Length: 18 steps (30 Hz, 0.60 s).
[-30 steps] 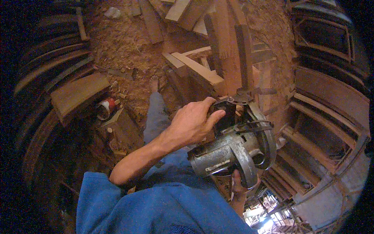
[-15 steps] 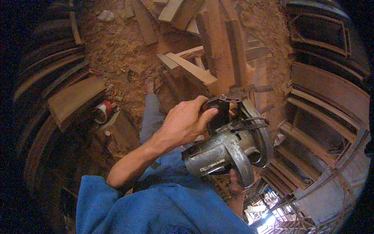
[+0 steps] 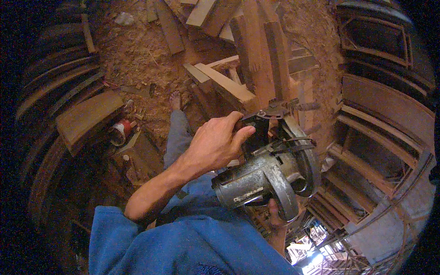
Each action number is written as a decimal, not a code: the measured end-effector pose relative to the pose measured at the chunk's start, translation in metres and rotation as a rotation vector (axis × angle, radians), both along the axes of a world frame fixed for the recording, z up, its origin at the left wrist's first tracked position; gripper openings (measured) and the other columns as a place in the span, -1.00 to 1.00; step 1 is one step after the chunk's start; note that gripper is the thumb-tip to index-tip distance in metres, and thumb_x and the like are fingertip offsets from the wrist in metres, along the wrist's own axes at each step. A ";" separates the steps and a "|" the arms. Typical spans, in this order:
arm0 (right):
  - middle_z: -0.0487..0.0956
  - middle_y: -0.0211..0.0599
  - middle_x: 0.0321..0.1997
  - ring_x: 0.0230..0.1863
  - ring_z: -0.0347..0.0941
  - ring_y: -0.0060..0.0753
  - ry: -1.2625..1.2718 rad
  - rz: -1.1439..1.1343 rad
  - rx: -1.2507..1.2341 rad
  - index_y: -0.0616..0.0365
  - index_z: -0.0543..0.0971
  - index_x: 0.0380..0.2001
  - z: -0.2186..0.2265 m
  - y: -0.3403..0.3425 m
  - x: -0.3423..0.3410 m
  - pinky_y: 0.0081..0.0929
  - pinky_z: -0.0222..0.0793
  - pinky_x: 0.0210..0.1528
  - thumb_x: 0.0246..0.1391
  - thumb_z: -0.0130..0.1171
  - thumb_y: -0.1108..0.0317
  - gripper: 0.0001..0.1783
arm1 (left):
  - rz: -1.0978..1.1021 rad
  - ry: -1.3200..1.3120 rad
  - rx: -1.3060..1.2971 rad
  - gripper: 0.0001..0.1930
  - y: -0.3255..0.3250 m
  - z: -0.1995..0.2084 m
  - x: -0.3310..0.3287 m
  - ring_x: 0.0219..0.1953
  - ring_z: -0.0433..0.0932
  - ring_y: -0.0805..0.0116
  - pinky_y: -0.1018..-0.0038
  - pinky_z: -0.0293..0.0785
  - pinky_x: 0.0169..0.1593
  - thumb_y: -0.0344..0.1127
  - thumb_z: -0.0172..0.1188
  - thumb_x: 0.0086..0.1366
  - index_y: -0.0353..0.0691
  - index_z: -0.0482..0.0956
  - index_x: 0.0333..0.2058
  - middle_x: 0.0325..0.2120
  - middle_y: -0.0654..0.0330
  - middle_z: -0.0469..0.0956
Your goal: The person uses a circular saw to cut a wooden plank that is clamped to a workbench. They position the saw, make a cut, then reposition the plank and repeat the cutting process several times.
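A worn grey metal circular saw is held up in front of my blue-shirted body. My left hand grips the dark base plate at its upper left side, with thumb and fingers curled at the edge. Below the saw, my right hand is wrapped on the curved rear handle; most of its fingers are hidden behind the tool. The rounded blade guard is on the right side of the saw. Beyond the saw's front, thick wooden beams stretch away from me.
Pale cut boards lie beside the beams. A red and white can and a wooden block are on the left, over ground strewn with shavings. Wooden frames stand along the right. My bare foot is on the ground ahead.
The saw has tilted and shifted very slightly to the left, with both hands keeping their hold. Little else differs.
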State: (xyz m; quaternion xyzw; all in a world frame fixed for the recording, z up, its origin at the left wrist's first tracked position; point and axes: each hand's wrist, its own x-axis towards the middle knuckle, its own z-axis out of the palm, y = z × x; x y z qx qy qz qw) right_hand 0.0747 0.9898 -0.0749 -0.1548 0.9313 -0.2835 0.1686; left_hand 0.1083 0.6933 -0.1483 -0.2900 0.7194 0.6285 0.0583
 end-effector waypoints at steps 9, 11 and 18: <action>0.62 -0.13 -0.22 -0.17 0.53 0.06 0.229 0.090 0.096 0.18 0.58 -0.15 -0.009 -0.003 0.009 -0.10 0.44 -0.12 -0.09 0.36 -0.08 -0.41 | -0.013 -0.031 -0.053 -0.52 -0.033 0.009 0.000 -0.19 0.58 -0.26 -0.04 0.46 -0.09 0.01 0.07 0.37 -0.37 0.49 -0.06 -0.33 -0.27 0.60; 0.62 -0.13 -0.20 -0.16 0.53 0.03 0.263 0.096 0.052 0.18 0.56 -0.12 -0.009 -0.002 0.007 -0.13 0.45 -0.11 -0.10 0.38 -0.02 -0.42 | -0.019 -0.043 -0.032 -0.52 -0.033 0.011 -0.001 -0.17 0.57 -0.26 -0.03 0.46 -0.08 0.01 0.07 0.37 -0.35 0.49 -0.04 -0.32 -0.28 0.60; 0.60 -0.13 -0.13 -0.14 0.54 -0.08 0.351 0.155 -0.171 0.21 0.50 -0.04 -0.013 -0.011 0.008 -0.20 0.49 -0.08 -0.11 0.44 0.20 -0.42 | 0.002 -0.032 -0.033 -0.53 -0.051 0.023 0.002 -0.14 0.57 -0.25 0.00 0.47 -0.05 0.01 0.08 0.36 -0.32 0.54 -0.04 -0.29 -0.24 0.61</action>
